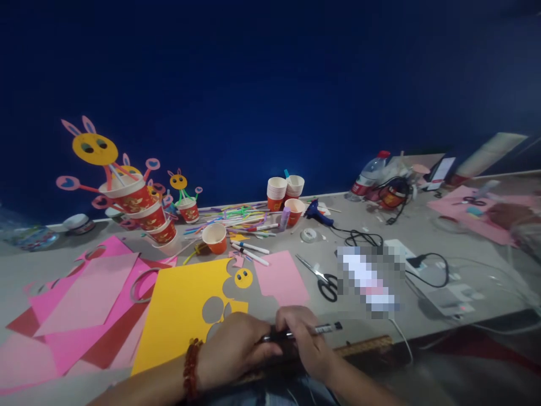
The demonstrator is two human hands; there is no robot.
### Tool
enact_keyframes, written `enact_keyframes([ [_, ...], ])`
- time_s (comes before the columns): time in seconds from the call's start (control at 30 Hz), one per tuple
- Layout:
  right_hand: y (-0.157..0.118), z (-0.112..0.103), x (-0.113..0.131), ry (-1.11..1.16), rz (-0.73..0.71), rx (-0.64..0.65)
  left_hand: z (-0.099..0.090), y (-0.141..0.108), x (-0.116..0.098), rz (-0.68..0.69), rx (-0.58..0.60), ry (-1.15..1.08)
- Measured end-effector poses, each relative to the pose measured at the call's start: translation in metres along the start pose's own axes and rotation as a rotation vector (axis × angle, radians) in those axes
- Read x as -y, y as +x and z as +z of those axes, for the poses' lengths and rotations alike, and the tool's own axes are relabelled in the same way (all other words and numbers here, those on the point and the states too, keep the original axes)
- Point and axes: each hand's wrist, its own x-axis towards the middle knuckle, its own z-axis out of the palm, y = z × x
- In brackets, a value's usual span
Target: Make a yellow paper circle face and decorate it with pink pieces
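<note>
My left hand (236, 343), with a beaded bracelet at the wrist, is closed around one end of a black marker pen (329, 327). My right hand (307, 341) grips the same pen farther along, and its labelled end sticks out to the right. Both hands are near the table's front edge. Just left of them lies a yellow paper sheet (181, 304) with round holes cut in it. A small yellow smiley disc (243, 278) lies beyond my left hand. Past my right hand are a pink paper piece (283, 276) and black-handled scissors (327, 286).
Pink and red papers (84, 299) cover the left side. Behind stand bunny-faced paper cup figures (95, 149), a cup (214, 238), colourful pipe cleaners (236, 217) and a blue glue gun (316, 213). Cables and a blurred-out patch (367, 279) lie right; another person's hand (505, 217) is far right.
</note>
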Motion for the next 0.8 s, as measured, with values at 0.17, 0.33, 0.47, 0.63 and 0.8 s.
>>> enact_keyframes([
  [0.17, 0.006, 0.015, 0.000, 0.141, 0.007, -0.062, -0.010, -0.002, -0.009, 0.011, 0.055, -0.327],
  [0.33, 0.007, 0.027, -0.002, 0.218, -0.016, -0.164, -0.013, -0.002, -0.018, -0.036, 0.078, -0.489],
  [0.47, 0.013, 0.025, -0.004, 0.218, -0.028, -0.180, -0.012, 0.000, -0.014, -0.020, 0.051, -0.422],
  [0.63, 0.049, 0.002, -0.012, 0.288, 0.225, -0.104, -0.034, 0.036, 0.017, -0.091, -0.160, 0.151],
  [0.8, 0.072, -0.027, -0.022, 0.448, 0.363, -0.247, -0.071, 0.097, 0.059, -0.177, -0.297, 0.611],
])
